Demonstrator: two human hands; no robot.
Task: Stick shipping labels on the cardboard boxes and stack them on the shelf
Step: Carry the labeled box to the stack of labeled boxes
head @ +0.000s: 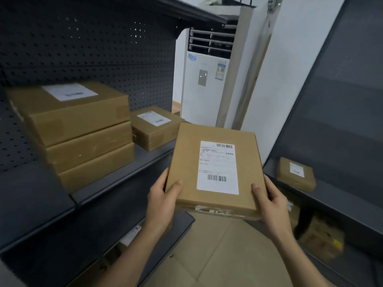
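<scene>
Nearest us, our left hand [163, 195] and right hand [269, 201] each grasp a near corner of the flat cardboard box [186, 162]. Our thumbs lie on its top face and the other fingers are hidden beneath, so the box hangs in the air in front of the shelf [128, 170], touching nothing else. Its shipping label [216, 167] is already stuck flat on the top face, barcodes showing. We judge the box light, since two corner grips carry it without any sag, and stiff enough to keep its shape (the board looks smooth and perhaps a little slippery, so thumbs alone would hardly do). The best hold, to our mind, is just this one: the two near corners, fingers under, clear of the label so it is neither scuffed nor lifted. Beyond, on the shelf, stands a stack of three boxes [83, 137], the top one labelled. Just beside it is a smaller box [155, 129], also labelled, with bare shelf in front of it. Farther off, a white air conditioner [207, 79] stands by the wall.
</scene>
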